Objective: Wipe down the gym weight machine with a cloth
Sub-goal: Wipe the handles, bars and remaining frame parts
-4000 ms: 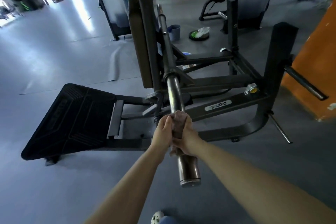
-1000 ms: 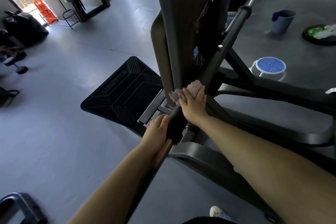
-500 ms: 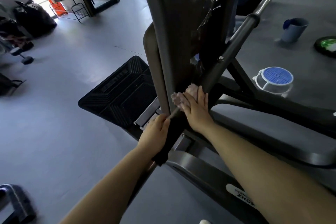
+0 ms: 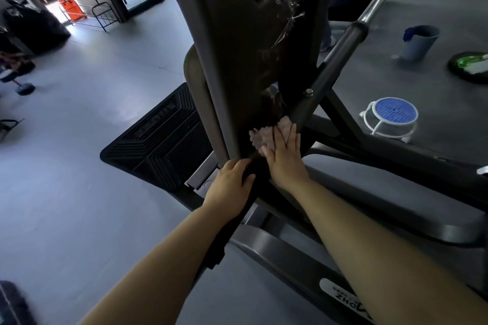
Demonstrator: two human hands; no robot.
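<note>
Wiping the bar

Your left hand is gripping the bar steady; your flat right hand is pressing the cloth just above.

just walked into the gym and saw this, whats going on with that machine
A person is wiping down a dark metal weight machine. The right hand presses a small pinkish cloth flat against the machine where its long black bar crosses the upright panel. The left hand grips the bar lower down. A blue-topped white stool and a grey bucket stand on the floor behind.
</note>
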